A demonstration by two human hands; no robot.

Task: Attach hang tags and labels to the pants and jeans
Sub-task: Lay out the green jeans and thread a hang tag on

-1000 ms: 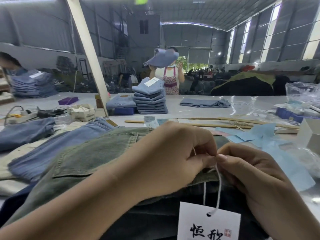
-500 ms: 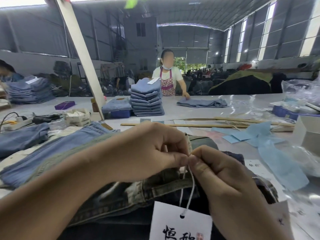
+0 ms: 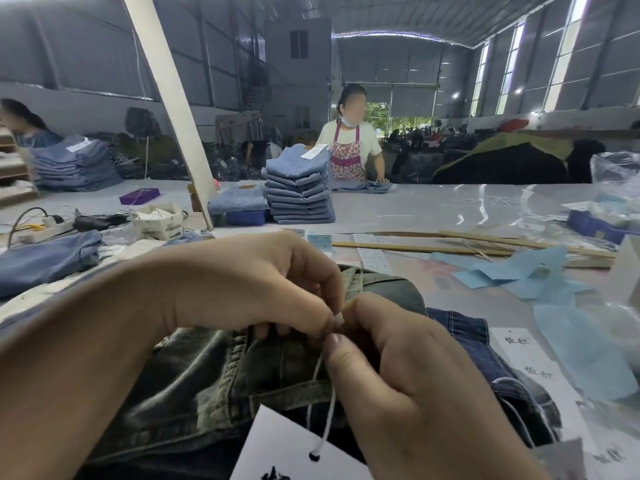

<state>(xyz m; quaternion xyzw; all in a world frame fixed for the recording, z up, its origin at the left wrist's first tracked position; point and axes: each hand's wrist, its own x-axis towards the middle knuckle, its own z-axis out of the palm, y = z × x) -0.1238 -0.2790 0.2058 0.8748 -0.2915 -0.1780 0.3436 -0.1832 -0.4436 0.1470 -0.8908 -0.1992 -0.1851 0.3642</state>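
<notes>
A pair of dark, green-washed jeans (image 3: pixel 214 379) is spread on the tabletop (image 3: pixel 433 209) directly below the camera, its waistband turned up so that a belt loop (image 3: pixel 355 282) stands within reach of the fingers. The white string (image 3: pixel 327 410) of a hang tag (image 3: pixel 287 452) is pinched between thumb and forefinger of the left hand (image 3: pixel 263 285), and the same string is pinched just below by the thumb and curled fingers of the right hand (image 3: pixel 408 386). The fingertips of the two hands are touching, evidently so that the string can be knotted or drawn tight at the waistband; whether the string already passes through the loop cannot be told, since the spot is covered by the fingers. The tag itself hangs loose from the string over the dark denim, at the lower edge of the view. More printed hang tags (image 3: pixel 530 358) are laid to the right, near the jeans, presumably kept ready for the next garments, and blue paper sheets (image 3: pixel 519 271) lie beyond them. Finished work appears to be gathered in a stack of folded jeans (image 3: pixel 301 188) farther across the tabletop, where another person (image 3: pixel 349 147) is standing.
</notes>
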